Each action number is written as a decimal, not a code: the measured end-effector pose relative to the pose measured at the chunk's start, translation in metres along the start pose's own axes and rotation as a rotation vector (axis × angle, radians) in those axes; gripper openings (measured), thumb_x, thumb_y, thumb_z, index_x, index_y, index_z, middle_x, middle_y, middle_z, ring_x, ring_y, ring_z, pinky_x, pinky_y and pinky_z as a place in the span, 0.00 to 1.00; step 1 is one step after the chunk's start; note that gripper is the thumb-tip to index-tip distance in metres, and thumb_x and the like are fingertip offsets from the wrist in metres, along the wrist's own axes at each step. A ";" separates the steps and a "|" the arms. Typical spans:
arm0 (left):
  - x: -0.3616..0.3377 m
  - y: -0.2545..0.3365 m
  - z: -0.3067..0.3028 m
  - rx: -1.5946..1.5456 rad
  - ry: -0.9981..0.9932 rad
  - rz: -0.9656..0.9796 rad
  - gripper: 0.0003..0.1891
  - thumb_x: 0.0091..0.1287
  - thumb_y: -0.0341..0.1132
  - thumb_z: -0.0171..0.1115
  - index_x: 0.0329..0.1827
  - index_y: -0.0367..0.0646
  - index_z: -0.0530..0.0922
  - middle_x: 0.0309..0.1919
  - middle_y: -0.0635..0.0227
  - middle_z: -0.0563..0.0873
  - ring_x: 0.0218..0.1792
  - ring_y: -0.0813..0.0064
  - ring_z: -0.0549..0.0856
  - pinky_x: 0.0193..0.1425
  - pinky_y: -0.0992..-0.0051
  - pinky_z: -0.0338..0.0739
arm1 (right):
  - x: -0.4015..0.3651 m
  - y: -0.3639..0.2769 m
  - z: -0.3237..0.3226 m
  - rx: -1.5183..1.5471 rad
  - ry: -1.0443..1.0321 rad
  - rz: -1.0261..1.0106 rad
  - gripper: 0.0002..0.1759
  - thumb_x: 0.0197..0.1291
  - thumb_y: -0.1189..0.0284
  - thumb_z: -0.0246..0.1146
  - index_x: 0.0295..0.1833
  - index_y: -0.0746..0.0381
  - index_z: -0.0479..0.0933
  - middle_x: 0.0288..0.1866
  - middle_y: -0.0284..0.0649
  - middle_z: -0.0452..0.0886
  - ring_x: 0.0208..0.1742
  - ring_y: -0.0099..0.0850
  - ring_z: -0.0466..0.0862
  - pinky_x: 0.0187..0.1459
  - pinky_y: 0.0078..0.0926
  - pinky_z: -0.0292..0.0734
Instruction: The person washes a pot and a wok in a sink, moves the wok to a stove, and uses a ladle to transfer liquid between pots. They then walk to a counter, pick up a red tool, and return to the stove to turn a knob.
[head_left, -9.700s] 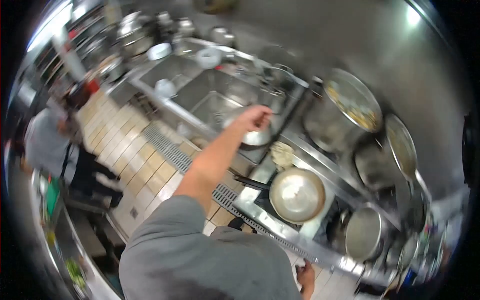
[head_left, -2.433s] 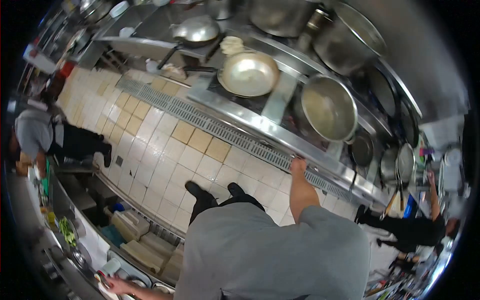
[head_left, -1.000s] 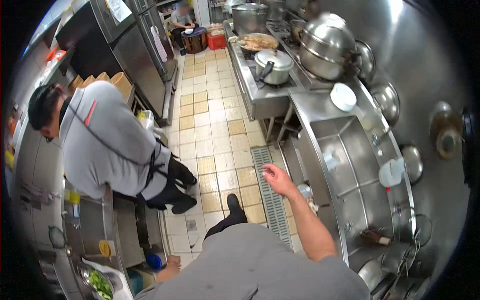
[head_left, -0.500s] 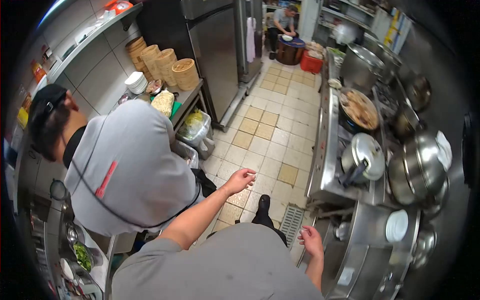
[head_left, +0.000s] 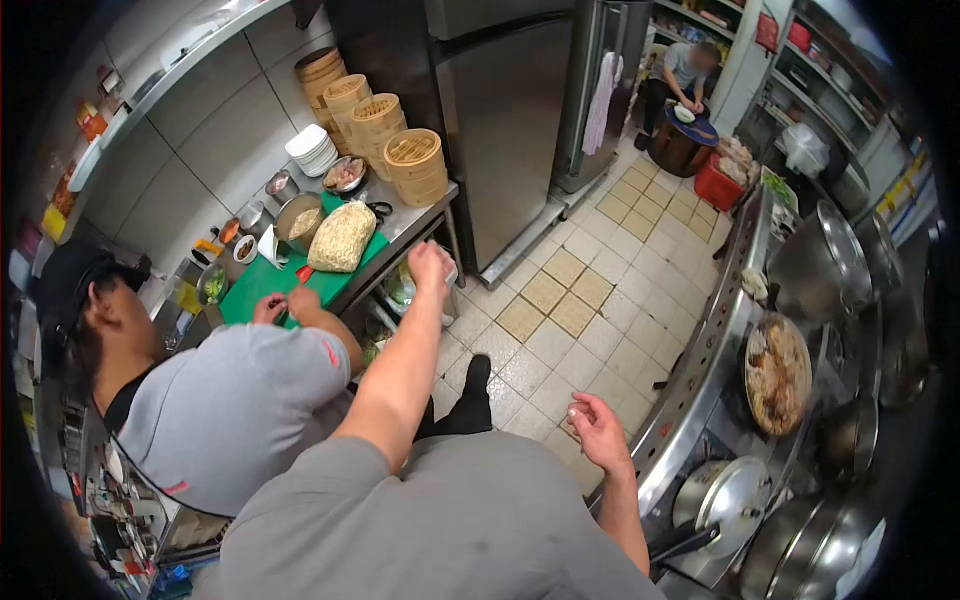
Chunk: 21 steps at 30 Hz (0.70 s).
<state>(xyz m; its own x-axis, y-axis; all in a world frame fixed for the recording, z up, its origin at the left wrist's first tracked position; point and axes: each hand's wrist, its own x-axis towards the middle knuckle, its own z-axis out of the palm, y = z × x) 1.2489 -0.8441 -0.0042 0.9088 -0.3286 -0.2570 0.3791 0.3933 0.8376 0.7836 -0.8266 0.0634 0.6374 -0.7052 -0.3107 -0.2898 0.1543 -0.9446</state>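
Observation:
My left hand (head_left: 430, 270) is lifted in front of me, beside the near edge of the steel counter (head_left: 405, 225); its fingers are curled and blurred, and whether they hold anything is hidden. Lower on the right, my right hand (head_left: 600, 430) hangs over the tiled floor with fingers loosely apart and nothing in it. A bag of pale noodle-like food (head_left: 342, 238) lies on a green cutting board (head_left: 252, 293), beyond my left hand. Beside that bag stands a metal pot (head_left: 299, 222). Bamboo steamers (head_left: 415, 168) are stacked behind.
A co-worker (head_left: 235, 400) leans over the board at my left. Another person (head_left: 685, 75) sits at the far end near a red crate (head_left: 718, 182). The stove (head_left: 690, 400) on the right bears a large pan of food (head_left: 778, 375) and a lidded pot (head_left: 722, 508).
The view has moved forward and turned left, showing more of the counter. My left hand has risen toward the counter edge. The co-worker's hands have come into sight over the board.

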 end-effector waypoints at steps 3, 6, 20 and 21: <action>0.114 0.020 0.010 0.184 0.283 0.047 0.11 0.68 0.34 0.57 0.51 0.44 0.73 0.29 0.68 0.76 0.23 0.74 0.76 0.21 0.71 0.74 | 0.066 0.001 -0.008 -0.126 0.019 -0.042 0.19 0.66 0.71 0.64 0.60 0.66 0.75 0.44 0.42 0.84 0.43 0.27 0.83 0.45 0.25 0.80; 0.267 0.039 -0.036 0.504 0.305 0.287 0.14 0.67 0.35 0.61 0.52 0.38 0.76 0.35 0.66 0.82 0.27 0.73 0.79 0.25 0.69 0.74 | 0.115 0.004 -0.013 -0.245 0.048 -0.027 0.19 0.65 0.71 0.64 0.60 0.67 0.75 0.43 0.41 0.84 0.42 0.27 0.83 0.43 0.26 0.80; 0.263 0.127 -0.018 1.739 0.087 0.303 0.23 0.56 0.40 0.71 0.56 0.44 0.82 0.59 0.55 0.81 0.66 0.53 0.73 0.72 0.59 0.64 | 0.387 -0.080 -0.016 -0.642 -0.123 0.089 0.21 0.66 0.70 0.63 0.61 0.67 0.74 0.42 0.48 0.86 0.39 0.32 0.85 0.42 0.29 0.81; 0.261 0.127 -0.020 1.899 0.019 0.305 0.23 0.55 0.40 0.72 0.55 0.44 0.83 0.58 0.56 0.81 0.66 0.53 0.72 0.74 0.58 0.62 | 0.410 -0.087 -0.012 -0.648 -0.152 0.077 0.21 0.66 0.70 0.63 0.61 0.67 0.74 0.42 0.48 0.86 0.39 0.32 0.85 0.42 0.29 0.81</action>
<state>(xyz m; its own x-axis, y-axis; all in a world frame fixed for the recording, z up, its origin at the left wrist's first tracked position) 1.5371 -0.8630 0.0257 0.9044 -0.4263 -0.0157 -0.4156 -0.8888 0.1931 1.0619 -1.1372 0.0190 0.6772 -0.5965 -0.4308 -0.6787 -0.2803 -0.6788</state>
